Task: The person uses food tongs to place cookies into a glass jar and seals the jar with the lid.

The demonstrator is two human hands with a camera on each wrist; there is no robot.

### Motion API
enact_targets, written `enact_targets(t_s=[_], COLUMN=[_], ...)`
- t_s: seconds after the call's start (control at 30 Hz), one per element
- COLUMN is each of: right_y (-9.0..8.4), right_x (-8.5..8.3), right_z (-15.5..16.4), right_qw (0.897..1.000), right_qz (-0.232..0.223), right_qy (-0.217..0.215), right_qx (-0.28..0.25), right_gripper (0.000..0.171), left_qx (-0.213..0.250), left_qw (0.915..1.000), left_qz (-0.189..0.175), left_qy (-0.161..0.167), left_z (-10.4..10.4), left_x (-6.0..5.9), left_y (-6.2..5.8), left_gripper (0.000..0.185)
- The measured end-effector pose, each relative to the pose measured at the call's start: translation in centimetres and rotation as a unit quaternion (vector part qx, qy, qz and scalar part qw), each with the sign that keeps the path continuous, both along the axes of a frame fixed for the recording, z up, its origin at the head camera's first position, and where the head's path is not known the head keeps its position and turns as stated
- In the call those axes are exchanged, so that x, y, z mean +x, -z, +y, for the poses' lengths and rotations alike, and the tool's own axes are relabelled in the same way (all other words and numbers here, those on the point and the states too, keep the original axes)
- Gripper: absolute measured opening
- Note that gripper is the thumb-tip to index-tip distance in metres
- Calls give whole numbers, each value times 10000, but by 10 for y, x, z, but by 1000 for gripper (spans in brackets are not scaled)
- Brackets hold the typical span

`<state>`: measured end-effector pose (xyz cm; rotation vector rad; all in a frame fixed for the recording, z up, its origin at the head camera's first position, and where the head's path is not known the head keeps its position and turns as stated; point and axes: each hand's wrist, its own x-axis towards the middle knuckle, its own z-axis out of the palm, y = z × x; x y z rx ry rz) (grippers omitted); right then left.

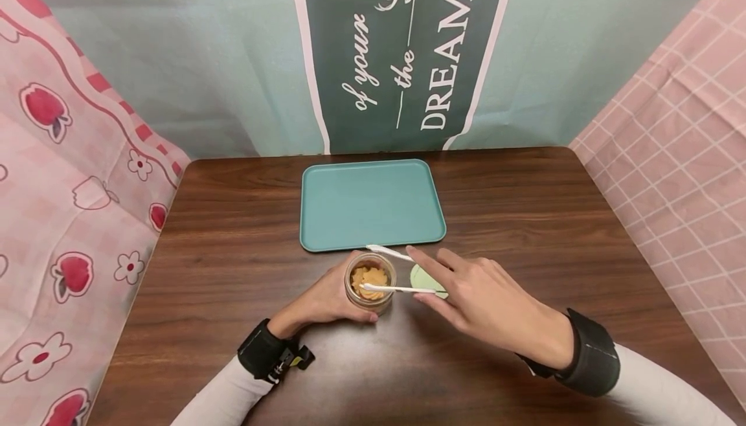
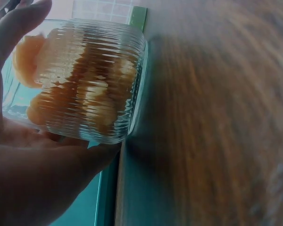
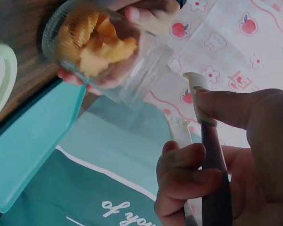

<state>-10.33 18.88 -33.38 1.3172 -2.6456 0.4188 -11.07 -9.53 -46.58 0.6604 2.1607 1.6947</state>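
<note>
A ribbed clear glass jar holds several orange-yellow wavy crisps and stands on the table with its mouth up. My left hand wraps around its side, the thumb along the near side. In my right hand is a pair of small tongs with white tips and dark arms, pinched between thumb and fingers. The tongs' arms are spread apart. In the head view, one white tip overlaps the jar's mouth and the other lies past its far rim. Nothing shows between the tips.
A light green round lid lies right of the jar, partly hidden under my right hand. Behind the jar is a teal rectangular tray on the dark wood table. Fabric curtains hang around the table's back and sides.
</note>
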Motion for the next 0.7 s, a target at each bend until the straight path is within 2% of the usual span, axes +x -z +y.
enact_targets(t_s=[0.3,0.7], right_y=[-2,-1], right_x=[-7,-19], right_z=[4,13], right_qw=[9987,9978], right_qz=[349,374], right_qy=[99,386], right_qx=[-362,-390], right_gripper=[61,71], left_qx=[152,-42], left_qw=[9998,10000], left_qz=[104,38], left_qy=[47,-22], left_z=[1,1], left_x=[-1,0], left_y=[2,-1], left_gripper=[89,93])
